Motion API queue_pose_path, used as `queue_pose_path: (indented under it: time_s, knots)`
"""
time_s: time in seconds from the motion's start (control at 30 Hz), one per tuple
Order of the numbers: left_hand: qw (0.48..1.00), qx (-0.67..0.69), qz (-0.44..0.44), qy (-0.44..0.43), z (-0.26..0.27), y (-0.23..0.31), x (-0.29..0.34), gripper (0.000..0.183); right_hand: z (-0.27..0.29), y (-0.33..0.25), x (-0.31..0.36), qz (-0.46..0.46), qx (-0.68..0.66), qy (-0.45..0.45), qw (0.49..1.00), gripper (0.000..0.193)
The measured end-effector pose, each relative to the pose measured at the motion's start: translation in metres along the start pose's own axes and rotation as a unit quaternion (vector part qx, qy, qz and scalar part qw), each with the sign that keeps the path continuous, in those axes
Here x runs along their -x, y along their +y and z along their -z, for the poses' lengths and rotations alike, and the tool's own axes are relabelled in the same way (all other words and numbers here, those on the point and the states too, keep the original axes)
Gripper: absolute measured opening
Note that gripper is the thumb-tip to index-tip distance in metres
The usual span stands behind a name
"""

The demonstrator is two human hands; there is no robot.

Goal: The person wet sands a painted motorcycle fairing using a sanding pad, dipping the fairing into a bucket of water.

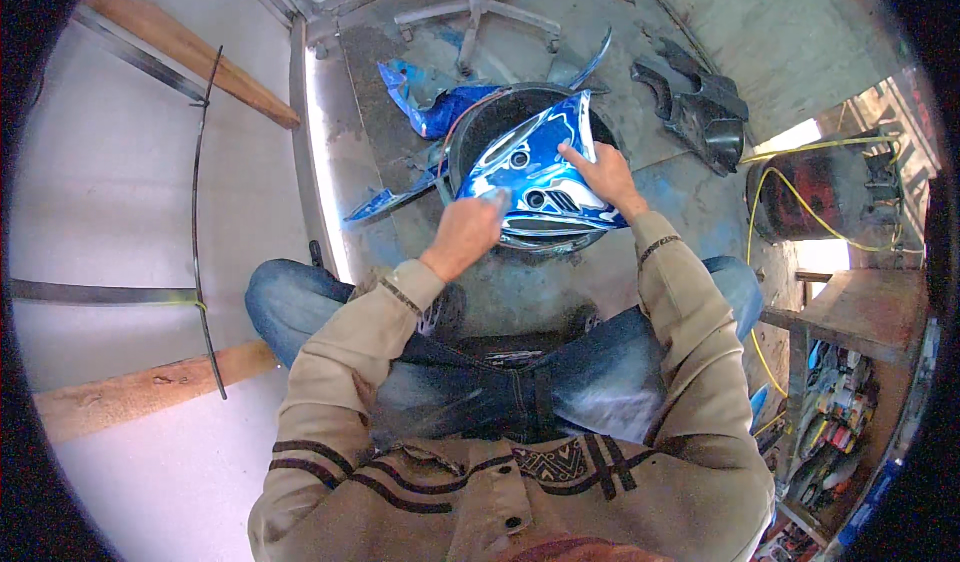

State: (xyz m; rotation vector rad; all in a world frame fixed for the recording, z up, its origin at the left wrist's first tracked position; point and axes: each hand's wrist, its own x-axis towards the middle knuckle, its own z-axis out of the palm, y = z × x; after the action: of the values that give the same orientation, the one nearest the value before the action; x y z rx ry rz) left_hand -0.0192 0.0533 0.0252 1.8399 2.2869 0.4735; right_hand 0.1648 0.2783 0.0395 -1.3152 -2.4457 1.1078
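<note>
Pinching the blue-and-white fairing panel over the black tub with the right hand; curling the left hand against its left end, too blurred to tell whether empty. Hemmed in by blue panels at left, black plastic parts at right, wheeled chair base beyond.

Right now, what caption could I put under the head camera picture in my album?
Two hands at a shiny blue-and-white panel over a round black tub.
</note>
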Motion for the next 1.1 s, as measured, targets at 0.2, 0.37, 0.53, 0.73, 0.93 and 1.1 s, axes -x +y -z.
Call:
queue_pose_path:
  time_s: [0.2, 0.37, 0.53, 0.73, 0.93, 1.1]
  knots:
    - [0.997, 0.016, 0.008, 0.075, 0.001, -0.011, 0.000, 0.026, -0.005, 0.004, -0.003, -0.001, -0.032, 0.000, 0.999, 0.066]
    - [0.997, 0.018, -0.046, 0.063, 0.000, -0.009, 0.007, 0.029, -0.006, 0.007, -0.005, 0.002, -0.038, -0.001, 0.999, 0.066]
    - [0.998, 0.010, 0.012, 0.064, -0.002, -0.013, 0.004, 0.027, -0.005, 0.001, -0.004, -0.003, -0.039, 0.002, 0.999, 0.071]
    - [0.998, -0.003, 0.033, 0.060, -0.002, -0.020, -0.004, 0.031, -0.006, 0.004, -0.006, -0.022, -0.044, -0.009, 0.999, 0.068]
    - [0.998, 0.011, -0.012, 0.065, 0.003, -0.016, -0.004, 0.027, -0.001, -0.004, -0.002, -0.019, -0.040, 0.001, 0.999, 0.067]
    - [0.997, 0.005, -0.046, 0.068, 0.001, -0.014, 0.003, 0.027, -0.005, 0.006, -0.006, 0.010, -0.059, 0.001, 0.998, 0.071]
